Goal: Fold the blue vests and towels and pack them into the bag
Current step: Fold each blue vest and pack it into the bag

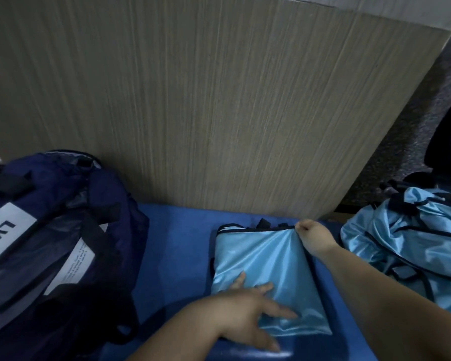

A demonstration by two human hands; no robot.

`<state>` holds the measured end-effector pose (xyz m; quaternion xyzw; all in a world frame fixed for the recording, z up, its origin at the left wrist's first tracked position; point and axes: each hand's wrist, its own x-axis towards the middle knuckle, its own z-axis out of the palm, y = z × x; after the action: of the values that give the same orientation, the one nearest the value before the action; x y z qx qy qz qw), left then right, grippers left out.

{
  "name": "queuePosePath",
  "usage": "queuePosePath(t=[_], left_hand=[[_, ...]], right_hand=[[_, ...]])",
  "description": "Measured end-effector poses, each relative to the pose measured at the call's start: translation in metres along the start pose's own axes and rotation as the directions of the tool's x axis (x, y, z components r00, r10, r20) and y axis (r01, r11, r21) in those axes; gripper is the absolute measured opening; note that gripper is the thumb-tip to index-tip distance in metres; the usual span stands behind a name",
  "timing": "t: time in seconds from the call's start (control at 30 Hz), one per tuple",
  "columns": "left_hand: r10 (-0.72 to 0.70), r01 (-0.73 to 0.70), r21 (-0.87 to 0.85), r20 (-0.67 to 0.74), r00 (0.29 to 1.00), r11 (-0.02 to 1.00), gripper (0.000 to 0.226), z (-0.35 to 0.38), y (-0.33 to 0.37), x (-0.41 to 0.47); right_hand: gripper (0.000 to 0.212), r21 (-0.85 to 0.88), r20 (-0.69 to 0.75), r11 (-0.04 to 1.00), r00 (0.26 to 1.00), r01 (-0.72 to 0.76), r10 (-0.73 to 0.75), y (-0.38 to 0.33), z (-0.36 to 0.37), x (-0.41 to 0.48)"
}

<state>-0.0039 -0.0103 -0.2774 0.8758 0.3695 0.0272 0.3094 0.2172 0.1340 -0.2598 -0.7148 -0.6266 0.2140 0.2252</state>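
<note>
vest [266, 259]: light blue, shiny, folded flat, dark trim | left hand [248, 306]: fingers spread, pressing it | right hand [311, 237]: pinching its far corner, probably the trim | bag [50, 230]: navy, at left

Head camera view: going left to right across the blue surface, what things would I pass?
dark blue bag → folded light blue vest → heap of light blue vests

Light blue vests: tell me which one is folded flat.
The middle vest, a flat rectangle: the left hand presses on it and the right hand pinches its far edge. The vests on the right lie in a crumpled heap.
</note>
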Motion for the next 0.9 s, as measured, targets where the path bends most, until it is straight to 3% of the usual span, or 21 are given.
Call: queuePosePath(t=[0.07,0.1,0.17,0.2,0.27,0.33,0.37,0.47,0.57,0.6,0.67,0.77,0.83,0.9], left_hand=[[-0.072,0.019,-0.219,-0.237,0.969,0.975,0.045,-0.010,-0.001,-0.002],[-0.130,0.021,-0.285,-0.370,0.920,0.958,0.035,-0.018,-0.003,-0.003],[-0.214,0.091,-0.232,-0.588,0.780,0.968,0.025,-0.031,-0.010,-0.004],[-0.233,0.164,-0.166,-0.625,0.745,0.972,0.028,-0.034,-0.016,-0.003],[-0.316,0.339,-0.047,-0.498,0.807,0.940,0.045,-0.035,-0.025,-0.003],[-0.404,0.434,0.050,-0.284,0.870,0.900,0.059,-0.029,-0.032,-0.001],[-0.419,0.445,0.065,-0.236,0.877,0.893,0.061,-0.027,-0.035,0.000],[-0.404,0.431,0.033,-0.288,0.868,0.902,0.053,-0.028,-0.040,-0.001],[-0.322,0.354,-0.009,-0.438,0.840,0.935,0.036,-0.034,-0.044,-0.013],[-0.289,0.308,-0.041,-0.484,0.826,0.950,0.029,-0.035,-0.046,-0.019],[-0.248,0.194,-0.158,-0.508,0.825,0.968,0.028,-0.036,-0.047,-0.031],[-0.241,0.140,-0.276,-0.378,0.894,0.951,0.053,-0.034,-0.044,-0.049],[-0.248,0.174,-0.311,-0.216,0.944,0.934,0.058,-0.031,-0.040,-0.055],[-0.250,0.194,-0.358,-0.116,0.961,0.913,0.058,-0.030,-0.036,-0.061]], right_hand=[[0.022,0.023,-0.101,0.997,0.992,0.079,-0.076,-0.002,-0.002,-0.009],[0.022,0.011,-0.146,0.993,0.983,0.117,-0.114,-0.003,-0.001,-0.016],[0.017,-0.069,-0.219,0.966,0.941,0.248,-0.258,-0.004,0.003,-0.039],[0.017,-0.124,-0.196,0.938,0.919,0.324,-0.343,-0.003,0.006,-0.054],[0.042,-0.248,0.016,0.860,0.889,0.447,-0.458,0.007,0.015,-0.083],[0.077,-0.334,0.255,0.791,0.857,0.513,-0.448,0.023,0.020,-0.099],[0.082,-0.346,0.308,0.782,0.850,0.519,-0.428,0.029,0.020,-0.102],[0.067,-0.328,0.322,0.786,0.844,0.524,-0.428,0.040,0.012,-0.105],[0.039,-0.274,0.197,0.808,0.853,0.522,-0.484,0.061,0.005,-0.108],[0.039,-0.211,0.140,0.821,0.848,0.530,-0.512,0.069,0.003,-0.110],[0.065,-0.085,0.051,0.844,0.848,0.530,-0.528,0.081,0.000,-0.115],[0.082,0.074,0.046,0.872,0.871,0.485,-0.488,0.089,-0.003,-0.117],[0.076,0.184,0.147,0.905,0.900,0.383,-0.411,0.086,-0.008,-0.119],[0.061,0.234,0.286,0.918,0.880,0.320,-0.380,0.082,-0.016,-0.120]])
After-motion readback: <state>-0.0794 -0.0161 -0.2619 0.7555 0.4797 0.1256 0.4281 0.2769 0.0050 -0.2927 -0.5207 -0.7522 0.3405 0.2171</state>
